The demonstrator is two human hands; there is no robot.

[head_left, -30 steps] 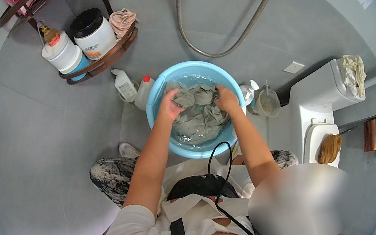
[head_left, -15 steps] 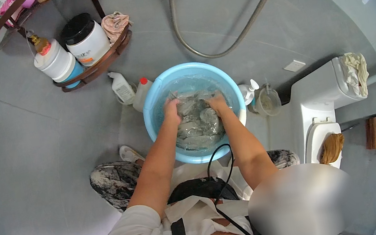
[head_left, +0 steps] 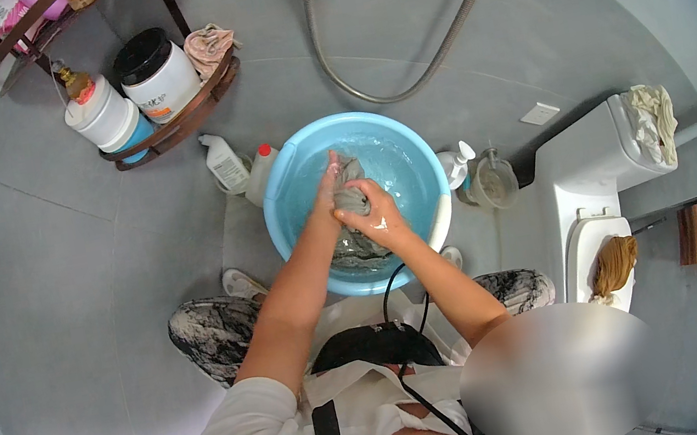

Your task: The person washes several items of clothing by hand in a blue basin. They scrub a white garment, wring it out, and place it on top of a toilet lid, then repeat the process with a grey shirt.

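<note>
A wet grey cloth (head_left: 352,202) is bunched between my hands over a light blue basin (head_left: 274,207) of water. My left hand (head_left: 326,190) presses against its left side, fingers pointing toward the far rim. From the right, my right hand (head_left: 376,213) is closed round it, thumb toward my left hand. The cloth's lower part trails into the water at the basin's near side, partly hidden by my wrists.
White bottles (head_left: 224,162) and a red-capped container (head_left: 264,175) stand left of the basin. To its right are a pump bottle (head_left: 457,165) and a clear cup (head_left: 493,184). A toilet (head_left: 578,172) stands further right; a shower hose (head_left: 424,88) hangs beyond.
The cloth was spread under the water with my hands apart on either side. Now my hands are together, and the cloth is gathered between them at the basin's left.
</note>
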